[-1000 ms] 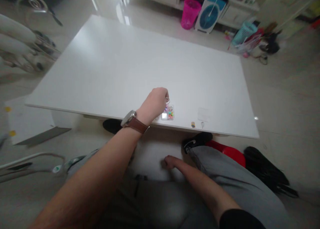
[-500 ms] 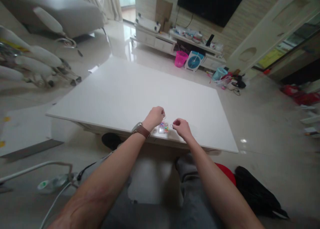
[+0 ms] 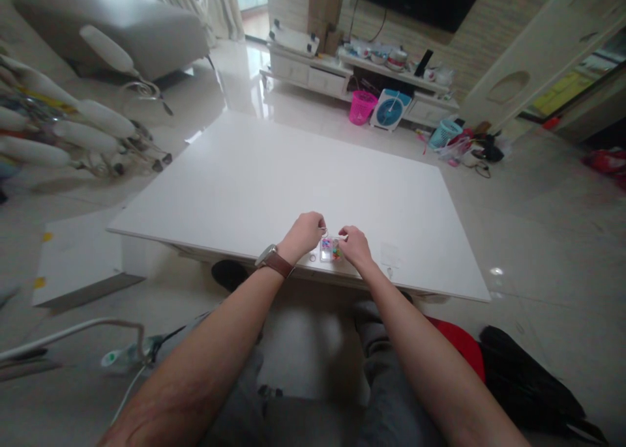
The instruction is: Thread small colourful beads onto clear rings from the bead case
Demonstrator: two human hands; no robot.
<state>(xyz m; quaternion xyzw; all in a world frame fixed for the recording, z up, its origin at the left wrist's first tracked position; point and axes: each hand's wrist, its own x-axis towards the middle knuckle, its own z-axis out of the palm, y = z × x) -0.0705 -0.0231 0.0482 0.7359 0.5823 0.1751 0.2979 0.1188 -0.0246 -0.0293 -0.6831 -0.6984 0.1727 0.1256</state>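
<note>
A person wearing a watch (image 3: 268,256) with a brown strap works at the near edge of a white desk (image 3: 303,186), both bare hands held low over its top. The left hand (image 3: 308,231) pinches a small ring (image 3: 325,232) between closed fingertips, just beyond the upper left of a clear box (image 3: 331,249). The right hand (image 3: 356,245) hovers at the box's upper right, fingers curled in toward it; whether they grip anything is too small to tell. The two hands are apart, with the box lying between them and slightly nearer the wearer.

The box sits flat on the desk, its compartments showing pink and purple pieces at upper left, green and orange ones at right and a pale section at lower left. A second ring (image 3: 312,258) lies just left of the box. To the right, near the desk's edge, rest a faint clear sheet (image 3: 390,255) and, just below it, a small pale trinket (image 3: 390,272).

Beyond the desk, a pink basket (image 3: 362,107) stands beside a blue-and-white fan (image 3: 390,110) on the shiny floor (image 3: 508,238), in front of a white cabinet (image 3: 293,72). A dark television (image 3: 420,0) hangs above.
</note>
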